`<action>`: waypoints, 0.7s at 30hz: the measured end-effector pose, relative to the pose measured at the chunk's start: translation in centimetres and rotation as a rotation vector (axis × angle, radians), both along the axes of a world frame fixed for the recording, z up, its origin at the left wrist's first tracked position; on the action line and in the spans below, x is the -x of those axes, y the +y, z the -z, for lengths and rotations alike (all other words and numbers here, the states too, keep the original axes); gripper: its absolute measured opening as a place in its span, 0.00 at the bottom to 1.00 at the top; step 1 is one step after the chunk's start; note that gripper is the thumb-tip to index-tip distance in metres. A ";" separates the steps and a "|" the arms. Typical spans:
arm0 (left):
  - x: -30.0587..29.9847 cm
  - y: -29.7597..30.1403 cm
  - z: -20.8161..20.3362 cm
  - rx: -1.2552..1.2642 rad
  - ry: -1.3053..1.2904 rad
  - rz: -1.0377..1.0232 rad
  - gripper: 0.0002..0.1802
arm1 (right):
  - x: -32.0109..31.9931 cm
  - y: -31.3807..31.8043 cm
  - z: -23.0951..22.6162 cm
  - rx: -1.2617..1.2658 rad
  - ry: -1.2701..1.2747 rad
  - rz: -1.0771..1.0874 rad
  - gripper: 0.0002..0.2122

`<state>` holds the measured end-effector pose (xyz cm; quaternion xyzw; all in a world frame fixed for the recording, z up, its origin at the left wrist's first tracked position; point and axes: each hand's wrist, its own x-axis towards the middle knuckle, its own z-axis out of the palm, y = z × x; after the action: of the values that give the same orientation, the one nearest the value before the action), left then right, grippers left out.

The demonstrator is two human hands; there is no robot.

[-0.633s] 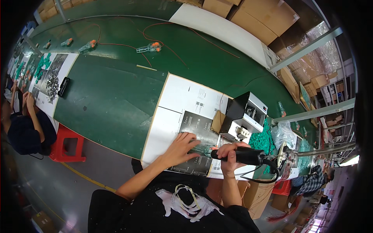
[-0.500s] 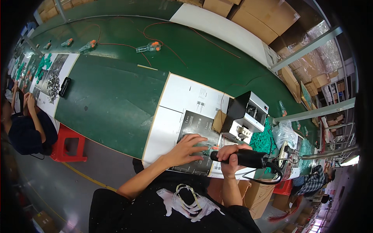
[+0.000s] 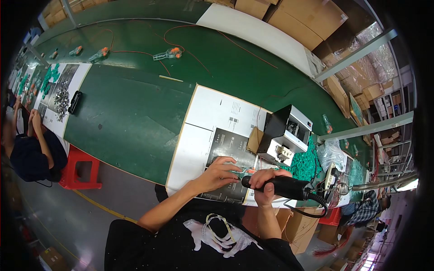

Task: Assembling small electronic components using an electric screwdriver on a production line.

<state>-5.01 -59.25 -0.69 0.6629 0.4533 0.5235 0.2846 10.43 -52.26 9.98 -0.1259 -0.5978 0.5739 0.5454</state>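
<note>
Fingers curled inward since earlier, our left hand (image 3: 218, 175) bends beside the black tool (image 3: 291, 188) our right hand (image 3: 266, 186) clasps (the left's hold we can't discern).

Room leftward — machine (image 3: 282, 137) blocks ahead.

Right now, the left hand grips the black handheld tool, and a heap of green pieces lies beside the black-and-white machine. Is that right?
Wrong hand: the right hand grips the black handheld tool, as the head view shows. The heap of green pieces does lie beside the black-and-white machine.
</note>
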 end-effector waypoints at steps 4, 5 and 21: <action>0.1 0.1 0.2 -0.011 0.002 0.014 0.07 | 0.1 -0.3 0.3 -0.012 -0.022 -0.004 0.22; 0.1 0.1 0.2 -0.015 0.001 0.019 0.07 | 0.1 -0.3 0.4 -0.031 -0.038 0.004 0.22; -0.6 0.4 0.5 0.072 0.127 -0.098 0.23 | -1.5 2.0 1.5 -0.048 -0.051 0.158 0.22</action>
<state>-4.40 -58.89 -1.22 0.6612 0.5210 0.4770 0.2527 11.92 -50.29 8.48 -0.1743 -0.6133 0.5112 0.5764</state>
